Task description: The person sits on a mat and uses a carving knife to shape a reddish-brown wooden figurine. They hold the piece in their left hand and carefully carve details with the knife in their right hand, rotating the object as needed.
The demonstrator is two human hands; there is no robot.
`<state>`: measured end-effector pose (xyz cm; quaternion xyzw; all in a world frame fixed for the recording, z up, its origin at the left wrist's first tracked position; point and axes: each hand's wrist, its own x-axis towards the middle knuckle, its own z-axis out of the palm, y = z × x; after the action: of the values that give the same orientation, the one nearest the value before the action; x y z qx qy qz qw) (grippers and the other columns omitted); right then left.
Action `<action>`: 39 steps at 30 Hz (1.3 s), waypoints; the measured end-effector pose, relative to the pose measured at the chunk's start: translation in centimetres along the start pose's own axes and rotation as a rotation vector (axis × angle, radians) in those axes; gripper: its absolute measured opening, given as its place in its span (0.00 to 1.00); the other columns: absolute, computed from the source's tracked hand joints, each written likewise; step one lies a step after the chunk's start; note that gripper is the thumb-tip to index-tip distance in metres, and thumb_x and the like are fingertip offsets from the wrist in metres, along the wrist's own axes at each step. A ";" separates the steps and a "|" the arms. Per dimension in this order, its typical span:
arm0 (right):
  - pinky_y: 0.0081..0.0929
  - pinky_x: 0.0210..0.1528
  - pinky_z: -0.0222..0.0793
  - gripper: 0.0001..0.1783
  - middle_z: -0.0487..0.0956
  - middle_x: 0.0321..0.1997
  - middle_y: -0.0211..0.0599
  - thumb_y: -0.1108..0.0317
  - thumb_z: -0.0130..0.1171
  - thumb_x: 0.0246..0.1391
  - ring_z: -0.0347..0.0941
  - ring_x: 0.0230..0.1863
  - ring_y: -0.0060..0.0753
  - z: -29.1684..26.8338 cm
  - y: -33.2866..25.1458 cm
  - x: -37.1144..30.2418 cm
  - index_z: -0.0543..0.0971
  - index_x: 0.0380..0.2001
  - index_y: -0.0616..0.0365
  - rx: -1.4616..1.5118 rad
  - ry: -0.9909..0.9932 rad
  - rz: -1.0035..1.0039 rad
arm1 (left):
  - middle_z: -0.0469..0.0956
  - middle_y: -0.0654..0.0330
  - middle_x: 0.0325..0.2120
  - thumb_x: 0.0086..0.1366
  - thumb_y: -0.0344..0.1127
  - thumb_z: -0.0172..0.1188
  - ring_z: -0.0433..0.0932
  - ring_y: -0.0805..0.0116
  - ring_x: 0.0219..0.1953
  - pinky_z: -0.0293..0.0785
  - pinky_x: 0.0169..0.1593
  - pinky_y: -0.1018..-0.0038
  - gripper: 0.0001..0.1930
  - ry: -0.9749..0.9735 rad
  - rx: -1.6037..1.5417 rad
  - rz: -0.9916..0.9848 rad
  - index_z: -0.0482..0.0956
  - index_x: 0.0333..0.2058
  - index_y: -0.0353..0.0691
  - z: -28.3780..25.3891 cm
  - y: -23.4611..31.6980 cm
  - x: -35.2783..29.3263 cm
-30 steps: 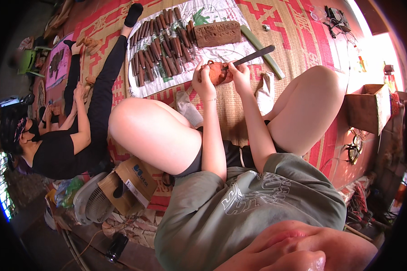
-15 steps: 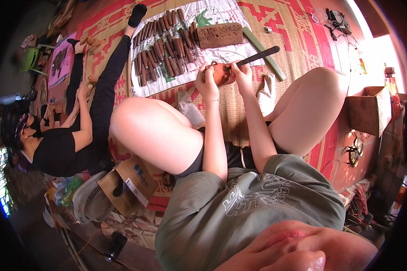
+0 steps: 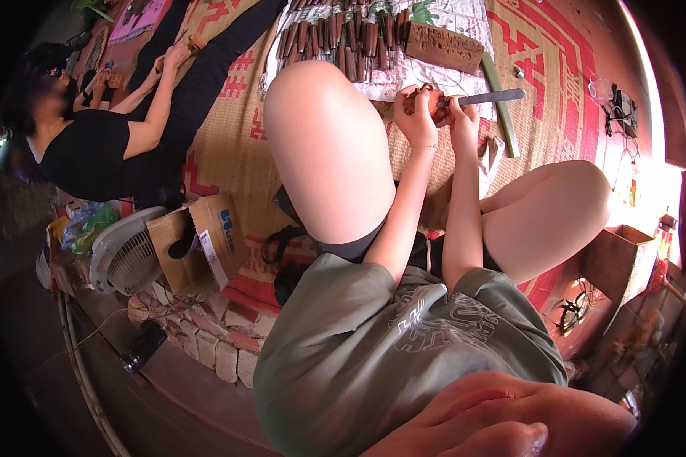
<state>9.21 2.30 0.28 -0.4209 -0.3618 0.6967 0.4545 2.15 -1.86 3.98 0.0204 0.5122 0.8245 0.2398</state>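
Between my raised knees, both hands meet around a small reddish-brown carved wooden piece (image 3: 437, 103). My left hand (image 3: 417, 120) is closed around its left side, with the fingers covering part of it. My right hand (image 3: 463, 118) grips a flat grey file (image 3: 499, 96) against the piece's right side. The file's long blade points out to the right, almost level. Its inner end is partly hidden by my fingers and the wood. The carving's exact shape is too small to make out.
Rows of wooden-handled tools (image 3: 343, 36) lie on a white cloth (image 3: 392, 88) ahead, beside a rough brown block (image 3: 443, 49) and a green strip (image 3: 503, 114). At left, another person (image 3: 91, 148) sits working. A cardboard box (image 3: 217, 238) and grey fan (image 3: 133, 255) stand near my left.
The view has shifted, so the tools and block sit higher and further right. My left knee stands more upright. The file has tilted closer to level, still held against the wooden piece.
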 end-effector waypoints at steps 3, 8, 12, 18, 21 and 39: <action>0.16 0.22 0.57 0.04 0.68 0.22 0.27 0.73 0.51 0.55 0.60 0.20 0.16 -1.3 1.0 1.1 0.71 0.32 0.64 -0.033 0.023 -0.069 | 0.71 0.61 0.29 0.51 0.30 0.55 0.68 0.72 0.34 0.64 0.42 0.77 0.08 -0.004 -0.062 -0.051 0.72 0.30 0.32 0.4 0.7 -0.3; 0.16 0.23 0.57 0.04 0.67 0.22 0.26 0.74 0.51 0.55 0.59 0.20 0.17 -1.6 1.3 1.2 0.71 0.32 0.63 0.028 0.021 -0.078 | 0.71 0.60 0.29 0.51 0.30 0.56 0.68 0.73 0.34 0.64 0.42 0.78 0.09 -0.029 -0.037 -0.121 0.72 0.32 0.33 0.4 1.2 -0.5; 0.15 0.25 0.57 0.04 0.68 0.22 0.26 0.74 0.51 0.54 0.61 0.21 0.17 -1.4 1.0 1.3 0.71 0.32 0.63 0.051 -0.075 -0.073 | 0.71 0.61 0.29 0.51 0.29 0.56 0.68 0.73 0.34 0.64 0.42 0.77 0.08 -0.003 -0.086 -0.087 0.72 0.31 0.33 0.4 1.0 -0.2; 0.14 0.24 0.59 0.06 0.71 0.23 0.27 0.70 0.51 0.55 0.63 0.20 0.17 -0.9 0.7 1.3 0.72 0.32 0.62 -0.128 -0.008 -0.103 | 0.71 0.61 0.30 0.51 0.29 0.56 0.68 0.73 0.34 0.64 0.42 0.78 0.08 -0.017 -0.043 -0.039 0.72 0.31 0.33 0.2 0.4 0.1; 0.15 0.22 0.57 0.05 0.70 0.22 0.27 0.72 0.51 0.55 0.61 0.19 0.16 -1.7 0.9 1.8 0.72 0.31 0.63 -0.106 0.000 -0.096 | 0.71 0.62 0.30 0.52 0.30 0.56 0.68 0.74 0.34 0.64 0.42 0.78 0.09 -0.037 -0.041 -0.085 0.72 0.32 0.33 0.3 0.7 0.1; 0.13 0.17 0.56 0.07 0.70 0.21 0.26 0.69 0.54 0.54 0.60 0.18 0.14 -1.0 -0.2 1.2 0.74 0.30 0.62 -0.138 0.014 -0.069 | 0.71 0.62 0.32 0.53 0.30 0.56 0.68 0.75 0.35 0.64 0.42 0.78 0.09 -0.093 0.040 -0.011 0.72 0.33 0.34 0.1 -0.6 0.1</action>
<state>9.87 3.62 -0.22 -0.4431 -0.4200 0.6512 0.4508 2.31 -1.47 3.50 0.0609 0.5171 0.8107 0.2675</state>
